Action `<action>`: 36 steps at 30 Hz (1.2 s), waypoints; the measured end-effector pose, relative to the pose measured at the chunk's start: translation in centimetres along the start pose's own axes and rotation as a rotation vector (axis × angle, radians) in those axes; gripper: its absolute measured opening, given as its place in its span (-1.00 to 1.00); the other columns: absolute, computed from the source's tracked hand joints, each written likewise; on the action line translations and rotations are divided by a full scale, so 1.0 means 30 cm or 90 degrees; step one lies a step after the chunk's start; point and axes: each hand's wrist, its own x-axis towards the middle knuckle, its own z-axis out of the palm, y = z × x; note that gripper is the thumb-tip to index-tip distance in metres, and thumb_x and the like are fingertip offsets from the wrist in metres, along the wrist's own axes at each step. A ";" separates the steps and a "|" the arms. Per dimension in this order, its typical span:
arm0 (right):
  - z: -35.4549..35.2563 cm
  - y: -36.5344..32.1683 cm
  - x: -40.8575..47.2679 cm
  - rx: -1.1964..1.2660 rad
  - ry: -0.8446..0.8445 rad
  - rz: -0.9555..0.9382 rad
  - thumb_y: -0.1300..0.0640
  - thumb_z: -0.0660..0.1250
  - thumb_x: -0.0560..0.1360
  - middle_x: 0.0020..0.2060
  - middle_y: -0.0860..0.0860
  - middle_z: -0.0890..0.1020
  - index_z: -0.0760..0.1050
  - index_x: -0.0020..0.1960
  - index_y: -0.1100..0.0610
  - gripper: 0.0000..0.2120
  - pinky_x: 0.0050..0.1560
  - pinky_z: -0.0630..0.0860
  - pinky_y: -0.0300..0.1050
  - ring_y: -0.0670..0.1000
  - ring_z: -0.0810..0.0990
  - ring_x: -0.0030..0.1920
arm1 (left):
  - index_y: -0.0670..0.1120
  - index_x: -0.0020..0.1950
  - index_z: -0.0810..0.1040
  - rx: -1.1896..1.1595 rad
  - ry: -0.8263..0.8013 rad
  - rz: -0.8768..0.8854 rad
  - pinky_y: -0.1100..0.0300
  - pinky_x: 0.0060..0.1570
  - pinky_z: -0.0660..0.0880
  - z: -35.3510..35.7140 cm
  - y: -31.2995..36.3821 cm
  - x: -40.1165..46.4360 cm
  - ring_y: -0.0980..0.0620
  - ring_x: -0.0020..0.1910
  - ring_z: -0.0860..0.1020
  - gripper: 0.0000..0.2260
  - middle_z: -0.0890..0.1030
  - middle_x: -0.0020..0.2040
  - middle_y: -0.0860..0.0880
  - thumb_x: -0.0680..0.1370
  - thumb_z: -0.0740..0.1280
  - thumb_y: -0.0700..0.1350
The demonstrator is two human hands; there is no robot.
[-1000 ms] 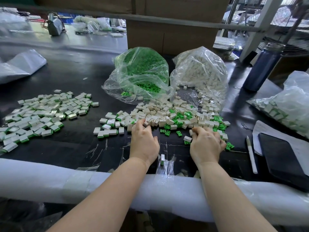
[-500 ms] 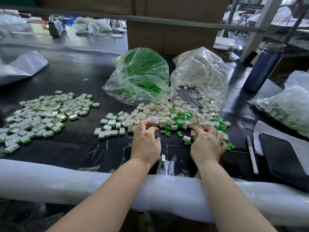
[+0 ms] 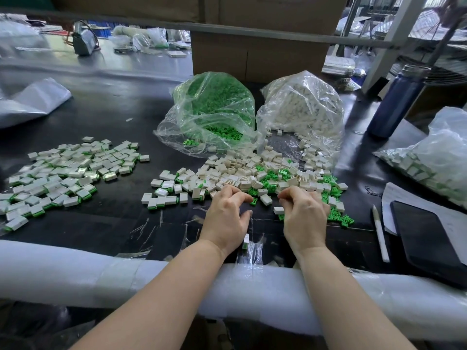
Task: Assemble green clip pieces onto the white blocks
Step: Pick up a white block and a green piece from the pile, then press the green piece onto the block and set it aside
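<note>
A mixed heap of loose white blocks point(image 3: 242, 170) and green clips point(image 3: 271, 176) lies mid-table. My left hand point(image 3: 227, 215) sits at its near edge with curled fingers, the index tip right by a green clip point(image 3: 253, 202). My right hand point(image 3: 304, 215) is beside it, fingers curled and thumb and index tips close together. What either hand holds is hidden. Single white blocks point(image 3: 265, 199) lie between the hands. Finished blocks with green edges form a big pile point(image 3: 70, 173) at the left and a small group point(image 3: 164, 198) nearer.
Behind the heap stand an open bag of green clips point(image 3: 214, 109) and a bag of white blocks point(image 3: 300, 109). On the right are a blue bottle point(image 3: 399, 102), another bag point(image 3: 434, 162), a pen point(image 3: 380, 236) and a black tablet point(image 3: 427, 236). White foam padding point(image 3: 75, 269) covers the near edge.
Both hands have drawn back out of the heap toward me and closer together. The left hand moved right and the right hand slightly left.
</note>
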 end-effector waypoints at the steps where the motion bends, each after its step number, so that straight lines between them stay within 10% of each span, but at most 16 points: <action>1: 0.000 0.002 -0.001 -0.003 0.002 0.005 0.19 0.30 0.52 -0.07 -0.01 0.65 0.59 -0.01 0.09 -0.90 -0.05 0.12 -0.13 0.06 0.48 0.01 | -0.06 0.16 0.54 0.001 0.000 0.001 0.36 0.15 0.25 0.000 0.000 0.000 0.08 0.14 0.35 -0.78 0.34 0.01 0.09 0.53 0.33 -0.16; 13: -0.003 0.011 -0.006 -0.125 -0.107 0.080 -0.08 0.31 0.49 0.07 -0.06 0.52 0.54 0.04 -0.03 -0.81 0.14 0.11 -0.05 0.02 0.35 0.16 | -0.08 0.10 0.57 -0.013 -0.010 -0.025 0.21 0.18 0.38 0.001 -0.002 0.004 0.08 0.10 0.37 -0.83 0.37 -0.05 0.09 0.52 0.33 -0.17; 25: -0.015 -0.042 -0.028 0.215 -0.206 -0.095 0.16 0.41 0.45 -0.18 0.01 0.64 0.58 -0.05 0.17 -0.89 -0.01 0.52 0.04 0.04 0.58 -0.09 | -0.08 0.09 0.63 -0.133 -0.017 0.011 0.29 0.01 0.45 -0.018 0.018 0.000 0.09 -0.12 0.51 -0.81 0.59 -0.03 0.01 0.49 0.38 -0.23; 30: -0.019 -0.010 -0.014 0.062 -0.052 -0.009 0.20 0.36 0.46 -0.11 -0.01 0.64 0.58 -0.05 0.10 -0.91 0.04 0.30 -0.08 0.06 0.50 0.00 | -0.09 0.04 0.62 -0.125 0.003 -0.029 0.33 0.02 0.45 -0.014 0.010 0.000 0.09 -0.08 0.53 -0.86 0.60 -0.06 0.02 0.50 0.38 -0.17; 36: -0.012 0.002 -0.007 -0.118 -0.125 0.102 0.16 0.25 0.48 0.07 -0.06 0.51 0.57 0.07 -0.06 -0.77 0.16 0.16 -0.04 0.03 0.35 0.16 | -0.02 0.06 0.61 -0.150 -0.011 -0.088 0.28 0.03 0.49 -0.009 0.002 0.001 0.11 -0.09 0.56 -0.86 0.58 -0.15 0.09 0.51 0.37 -0.09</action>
